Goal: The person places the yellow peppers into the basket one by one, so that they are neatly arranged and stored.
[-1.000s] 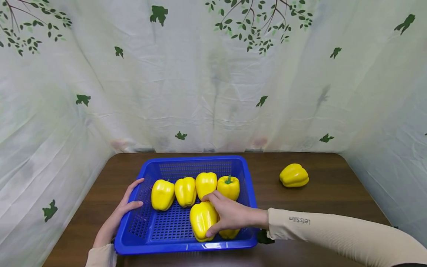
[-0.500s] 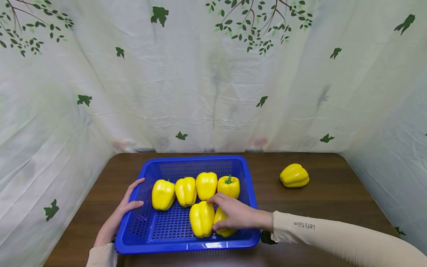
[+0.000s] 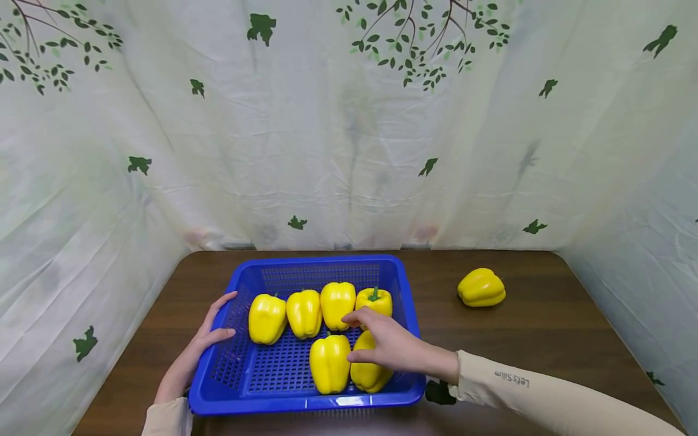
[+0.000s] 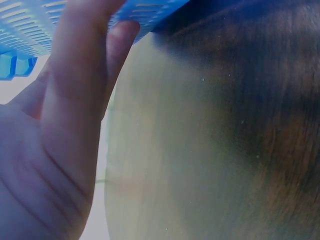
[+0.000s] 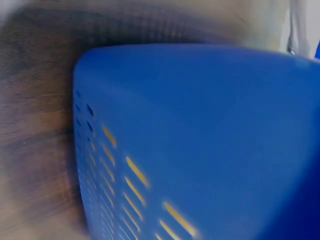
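A blue plastic basket [image 3: 305, 402] with slotted walls holds several yellow bell peppers. My left hand [image 3: 197, 345] grips its left side, thumb over the rim and fingers along the outside; the left wrist view shows fingers against the slotted wall. My right hand [image 3: 389, 345] hovers over the basket's right part, thumb and fingers spread apart with nothing between them. Below the hand lies a partly covered bell pepper [image 3: 371, 378], and just left of the thumb another front bell pepper [image 3: 329, 366]. Behind stand several in a row, including one with its green stem up [image 3: 374, 298].
A single yellow bell pepper [image 3: 481, 287] lies on the brown wooden table [image 3: 523, 339], right of the basket. A whitish curtain [image 3: 327, 121] with printed leaves hangs behind and at the sides. A dark wrist-worn device [image 3: 439, 392] shows beneath the right sleeve.
My right hand has let go of the front bell pepper, now standing beside its neighbour, and has drawn slightly right and up off it. The left hand stays on the basket.
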Motion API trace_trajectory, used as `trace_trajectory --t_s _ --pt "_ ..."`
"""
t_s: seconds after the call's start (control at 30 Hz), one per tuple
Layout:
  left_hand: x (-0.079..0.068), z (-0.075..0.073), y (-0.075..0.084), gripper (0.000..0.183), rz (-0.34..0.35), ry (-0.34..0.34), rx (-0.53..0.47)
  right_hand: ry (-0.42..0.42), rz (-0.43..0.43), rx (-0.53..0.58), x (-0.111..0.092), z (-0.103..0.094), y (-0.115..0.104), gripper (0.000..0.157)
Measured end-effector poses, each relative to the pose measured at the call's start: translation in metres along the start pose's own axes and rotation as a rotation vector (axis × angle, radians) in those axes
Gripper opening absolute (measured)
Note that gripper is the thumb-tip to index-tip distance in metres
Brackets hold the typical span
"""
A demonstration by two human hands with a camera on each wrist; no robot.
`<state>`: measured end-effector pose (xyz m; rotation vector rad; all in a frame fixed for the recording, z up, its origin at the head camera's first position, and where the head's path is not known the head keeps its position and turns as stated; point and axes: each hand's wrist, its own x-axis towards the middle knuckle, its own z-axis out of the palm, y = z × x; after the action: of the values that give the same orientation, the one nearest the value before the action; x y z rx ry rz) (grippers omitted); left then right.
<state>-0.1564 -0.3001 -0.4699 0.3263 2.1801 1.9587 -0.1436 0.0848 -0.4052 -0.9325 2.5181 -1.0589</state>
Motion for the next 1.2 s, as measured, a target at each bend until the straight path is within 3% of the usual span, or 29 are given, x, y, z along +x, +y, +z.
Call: trace_trajectory --t_s 0.37,0.83,1.2 --pt "0.001 -0.001 -0.003 0.066 0.012 0.018 0.001 0.047 -0.042 0.180 -0.011 -0.009 0.003 0.054" --pt "0.002 0.000 -0.006 0.067 0.070 0.024 0.004 0.147 -0.043 0.319 -0.030 -0.014 0.012 0.053" --pt "0.002 0.000 -0.006 0.066 0.065 0.017 0.005 0.330 -0.050 0.332 -0.051 -0.023 0.025 0.054"
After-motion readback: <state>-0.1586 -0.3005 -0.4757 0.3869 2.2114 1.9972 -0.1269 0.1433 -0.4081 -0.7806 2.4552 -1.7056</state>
